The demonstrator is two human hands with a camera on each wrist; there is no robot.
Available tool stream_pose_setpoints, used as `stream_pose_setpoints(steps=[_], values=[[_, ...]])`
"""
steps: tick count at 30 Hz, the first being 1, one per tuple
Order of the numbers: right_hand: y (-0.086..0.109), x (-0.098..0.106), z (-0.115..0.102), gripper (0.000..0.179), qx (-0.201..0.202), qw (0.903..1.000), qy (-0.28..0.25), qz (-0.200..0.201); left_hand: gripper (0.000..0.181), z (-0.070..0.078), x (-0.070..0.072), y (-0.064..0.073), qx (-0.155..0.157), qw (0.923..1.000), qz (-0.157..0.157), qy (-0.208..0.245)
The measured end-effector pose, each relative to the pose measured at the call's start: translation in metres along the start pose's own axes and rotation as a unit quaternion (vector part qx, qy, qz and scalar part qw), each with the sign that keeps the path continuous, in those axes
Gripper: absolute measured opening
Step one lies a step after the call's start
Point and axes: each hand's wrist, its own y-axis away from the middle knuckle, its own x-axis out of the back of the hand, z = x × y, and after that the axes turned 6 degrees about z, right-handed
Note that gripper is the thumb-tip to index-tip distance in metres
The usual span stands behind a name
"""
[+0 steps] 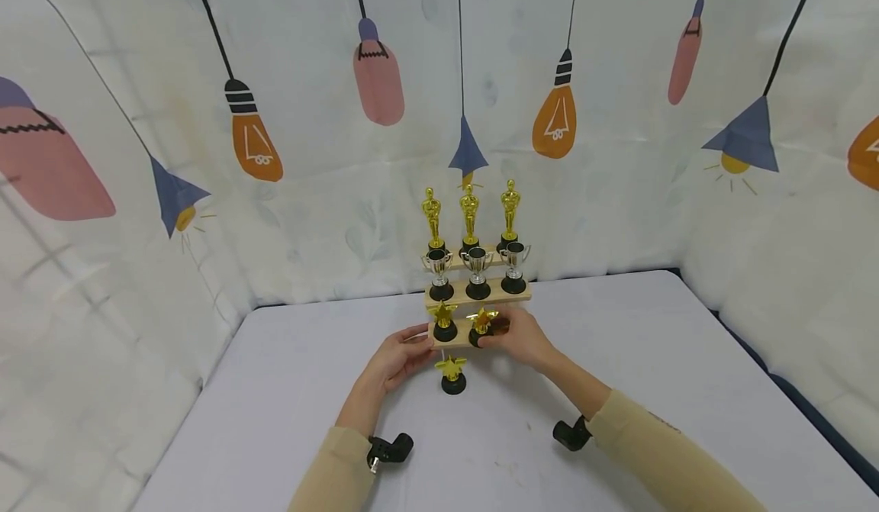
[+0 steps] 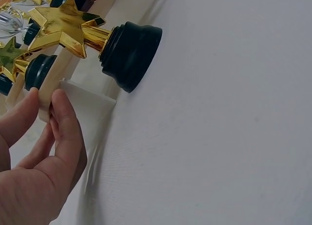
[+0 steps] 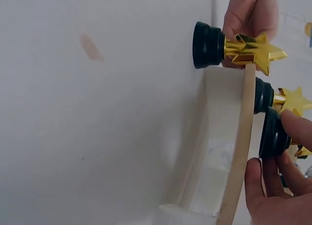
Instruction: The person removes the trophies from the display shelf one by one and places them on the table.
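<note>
My right hand (image 1: 525, 336) grips the black base of a gold star trophy (image 1: 484, 320) at the lowest step of a tiered wooden stand (image 1: 462, 335). In the right wrist view, thumb and fingers close round that base (image 3: 274, 137), right beside the step's edge (image 3: 239, 147). At the step's left end, my left hand (image 1: 400, 358) pinches the wood between thumb and fingers, as the left wrist view shows. A second star trophy (image 1: 445, 329) stands upright on this step, near the left hand. Another star trophy (image 1: 453, 381) stands on the table in front of the stand.
Silver cup trophies (image 1: 478, 274) line the middle step. Gold figure trophies (image 1: 470, 218) stand along the top step. A white cloth covers the table (image 1: 309, 390). Behind it hangs a white curtain (image 1: 316, 214) printed with lamps and bulbs.
</note>
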Motion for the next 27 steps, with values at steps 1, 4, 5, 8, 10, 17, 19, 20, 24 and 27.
stream_pose_setpoints(steps=[1, 4, 5, 8, 10, 17, 19, 20, 24, 27], values=[[0.001, 0.0, 0.0, 0.041, 0.001, 1.0, -0.003, -0.002, 0.053, 0.0, 0.0, 0.0, 0.0, 1.0, 0.0, 0.003], [0.005, 0.0, -0.001, 0.04, -0.011, 0.9998, -0.012, -0.014, 0.054, -0.002, 0.0, 0.0, 0.0, 1.0, -0.001, 0.003], [0.007, -0.001, 0.0, 0.04, -0.015, 0.9996, -0.014, -0.019, 0.054, -0.004, 0.001, 0.0, 0.001, 1.0, -0.002, 0.002], [0.013, -0.001, 0.001, 0.042, -0.021, 0.9991, -0.025, -0.027, 0.053, -0.007, 0.002, 0.001, 0.003, 1.0, 0.0, 0.0], [0.015, 0.0, 0.001, 0.043, -0.018, 0.999, -0.03, -0.029, 0.053, -0.006, 0.002, 0.002, 0.001, 1.0, 0.0, -0.001], [0.022, 0.004, -0.004, 0.043, -0.029, 0.9987, -0.034, -0.023, 0.052, -0.002, 0.002, -0.002, 0.002, 1.0, 0.005, 0.004], [0.025, 0.005, -0.004, 0.043, -0.027, 0.9986, -0.038, -0.026, 0.052, -0.001, 0.002, -0.003, 0.003, 1.0, 0.005, 0.008], [0.026, 0.004, -0.003, 0.043, -0.027, 0.9985, -0.038, -0.027, 0.052, -0.001, 0.002, -0.003, 0.002, 1.0, 0.003, 0.008], [0.031, 0.004, 0.001, 0.044, -0.022, 0.9979, -0.047, -0.039, 0.053, -0.002, 0.001, -0.004, 0.0, 1.0, -0.002, 0.009], [0.034, 0.004, 0.005, 0.045, -0.018, 0.997, -0.053, -0.053, 0.052, -0.002, 0.001, -0.004, 0.003, 1.0, -0.002, 0.007]])
